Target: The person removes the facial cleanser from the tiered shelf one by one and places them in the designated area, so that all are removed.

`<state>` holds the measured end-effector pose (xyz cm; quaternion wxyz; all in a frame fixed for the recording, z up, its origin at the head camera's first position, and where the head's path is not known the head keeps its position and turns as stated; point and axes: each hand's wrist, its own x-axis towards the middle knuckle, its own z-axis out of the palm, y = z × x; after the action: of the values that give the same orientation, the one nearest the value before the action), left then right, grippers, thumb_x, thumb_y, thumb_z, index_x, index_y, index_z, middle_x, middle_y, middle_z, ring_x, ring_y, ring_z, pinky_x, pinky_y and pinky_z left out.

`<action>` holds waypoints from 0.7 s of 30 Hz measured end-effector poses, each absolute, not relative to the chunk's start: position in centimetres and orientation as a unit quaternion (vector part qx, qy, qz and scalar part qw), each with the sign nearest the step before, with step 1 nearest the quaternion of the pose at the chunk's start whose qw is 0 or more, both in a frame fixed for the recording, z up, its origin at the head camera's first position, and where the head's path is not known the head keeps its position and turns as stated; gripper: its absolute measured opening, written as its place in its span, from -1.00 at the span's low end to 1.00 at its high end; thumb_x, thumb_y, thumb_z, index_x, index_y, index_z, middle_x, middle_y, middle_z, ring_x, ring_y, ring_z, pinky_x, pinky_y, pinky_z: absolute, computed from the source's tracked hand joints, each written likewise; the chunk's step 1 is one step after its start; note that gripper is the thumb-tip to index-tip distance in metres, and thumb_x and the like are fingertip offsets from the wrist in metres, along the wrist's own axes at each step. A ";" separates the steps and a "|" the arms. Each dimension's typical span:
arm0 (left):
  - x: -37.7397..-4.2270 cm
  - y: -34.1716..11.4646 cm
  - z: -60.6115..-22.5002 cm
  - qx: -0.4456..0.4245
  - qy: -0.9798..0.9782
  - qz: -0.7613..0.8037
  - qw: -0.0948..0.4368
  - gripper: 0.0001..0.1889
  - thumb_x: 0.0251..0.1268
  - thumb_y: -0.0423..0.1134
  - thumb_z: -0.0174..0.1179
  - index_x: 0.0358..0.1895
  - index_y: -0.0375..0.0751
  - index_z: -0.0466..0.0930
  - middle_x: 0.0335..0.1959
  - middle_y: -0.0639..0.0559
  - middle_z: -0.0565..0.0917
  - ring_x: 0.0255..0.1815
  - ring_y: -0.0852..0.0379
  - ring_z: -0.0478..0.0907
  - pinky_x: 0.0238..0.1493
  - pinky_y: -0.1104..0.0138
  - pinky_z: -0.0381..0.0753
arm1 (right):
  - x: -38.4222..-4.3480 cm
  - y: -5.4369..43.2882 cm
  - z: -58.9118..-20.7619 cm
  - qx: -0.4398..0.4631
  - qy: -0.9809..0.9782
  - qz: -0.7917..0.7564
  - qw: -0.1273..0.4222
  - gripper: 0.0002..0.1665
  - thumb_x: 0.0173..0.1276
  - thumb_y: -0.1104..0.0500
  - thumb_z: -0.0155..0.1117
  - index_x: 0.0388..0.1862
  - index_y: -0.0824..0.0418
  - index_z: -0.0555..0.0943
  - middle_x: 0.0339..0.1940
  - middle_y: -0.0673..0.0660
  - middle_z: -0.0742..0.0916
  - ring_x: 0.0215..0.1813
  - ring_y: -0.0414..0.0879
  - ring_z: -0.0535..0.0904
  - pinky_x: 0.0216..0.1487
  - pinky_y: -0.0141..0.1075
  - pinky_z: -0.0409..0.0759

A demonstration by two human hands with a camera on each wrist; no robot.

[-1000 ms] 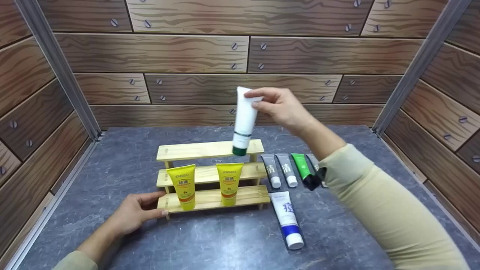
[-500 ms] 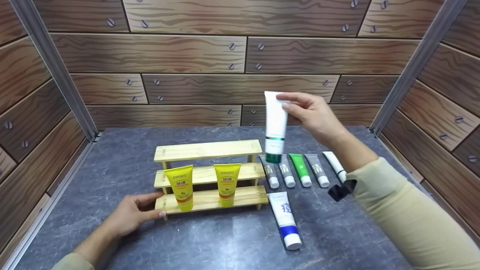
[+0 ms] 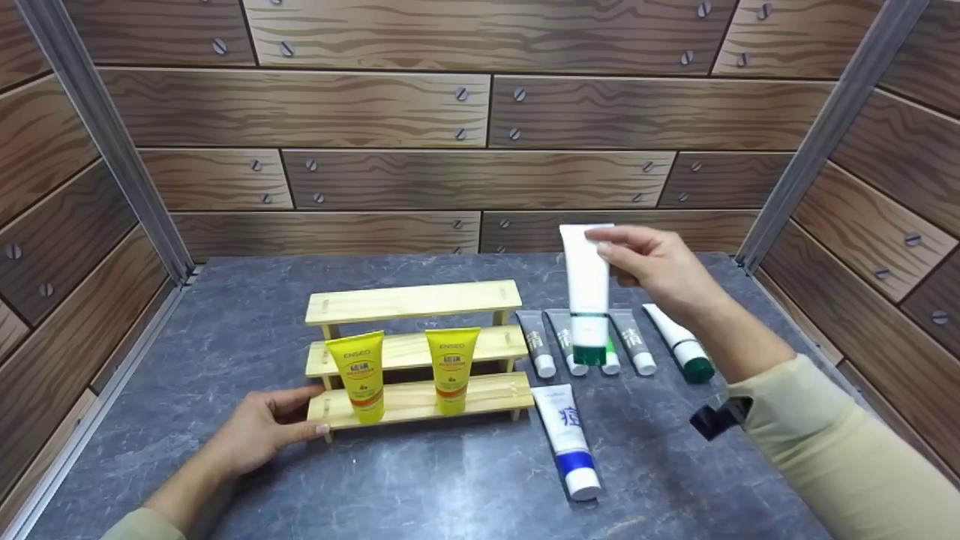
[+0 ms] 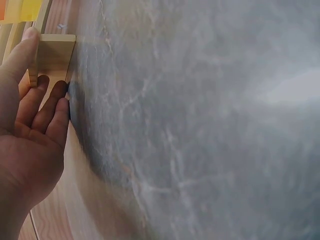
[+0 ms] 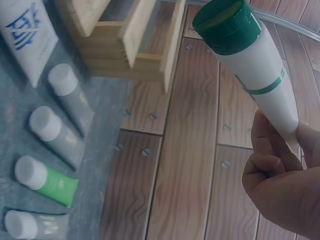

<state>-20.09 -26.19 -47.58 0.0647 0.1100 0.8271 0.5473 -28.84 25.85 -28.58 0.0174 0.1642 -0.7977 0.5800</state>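
Observation:
A three-step wooden display stand [image 3: 412,300] stands on the grey table, its left end held between the thumb and fingers of my left hand [image 3: 255,431]. The left wrist view shows that thumb on the stand's edge [image 4: 56,50]. My right hand [image 3: 667,270] pinches the flat end of a white tube [image 3: 587,277], its green cap [image 5: 227,25] pointing down, above the row of lying tubes. Two yellow tubes stand cap down on the lowest step: one on the left [image 3: 360,375], the other [image 3: 451,371] right of centre.
Right of the stand lie several small grey tubes [image 3: 535,337], a green tube [image 5: 57,187] partly hidden in the head view, and another white tube with a green cap [image 3: 671,330]. Nearer lies a white tube with a blue band [image 3: 566,427]. Wood-patterned walls [image 3: 375,180] enclose the table.
My right hand has carried the white tube from over the stand's upper step rightward and then down, over the lying tubes. My left hand stays at the stand.

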 end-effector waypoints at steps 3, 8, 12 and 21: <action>-20.0 -26.2 -47.6 0.102 0.832 0.540 0.067 -0.26 0.26 -0.19 0.57 0.42 -0.48 0.50 0.28 -0.35 0.66 0.22 -0.12 0.68 0.11 0.45 0.65 | -28.6 26.6 -29.5 0.164 -0.800 0.576 0.006 -0.59 0.63 0.18 0.28 0.35 0.31 0.65 -0.28 -0.01 0.66 -0.34 -0.20 0.47 -0.30 -0.41 0.53; -20.0 -26.2 -47.6 0.096 0.835 0.537 0.069 -0.27 0.25 -0.18 0.57 0.42 -0.45 0.51 0.30 -0.34 0.65 0.23 -0.12 0.67 0.12 0.44 0.64 | -28.2 27.9 -31.2 0.165 -0.807 0.567 -0.013 -0.58 0.63 0.18 0.27 0.36 0.34 0.63 -0.31 0.00 0.65 -0.39 -0.19 0.44 -0.35 -0.41 0.48; -20.1 -26.3 -47.6 0.098 0.833 0.540 0.068 -0.27 0.25 -0.19 0.56 0.42 -0.45 0.50 0.31 -0.34 0.64 0.24 -0.12 0.67 0.14 0.44 0.64 | -27.7 28.9 -32.5 0.150 -0.818 0.554 -0.039 -0.55 0.62 0.15 0.28 0.37 0.32 0.62 -0.28 0.02 0.68 -0.36 -0.19 0.47 -0.32 -0.40 0.51; -20.1 -26.3 -47.7 0.096 0.837 0.534 0.067 -0.26 0.24 -0.17 0.57 0.42 -0.42 0.51 0.31 -0.34 0.64 0.24 -0.14 0.67 0.17 0.38 0.66 | -26.8 30.4 -35.2 0.132 -0.833 0.531 -0.084 -0.51 0.64 0.11 0.26 0.41 0.34 0.59 -0.26 0.05 0.71 -0.34 -0.18 0.50 -0.29 -0.38 0.54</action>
<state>-20.09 -26.33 -47.66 0.0672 0.0956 0.8372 0.5343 -26.78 30.43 -35.15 -0.0838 0.1321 -0.8325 0.5315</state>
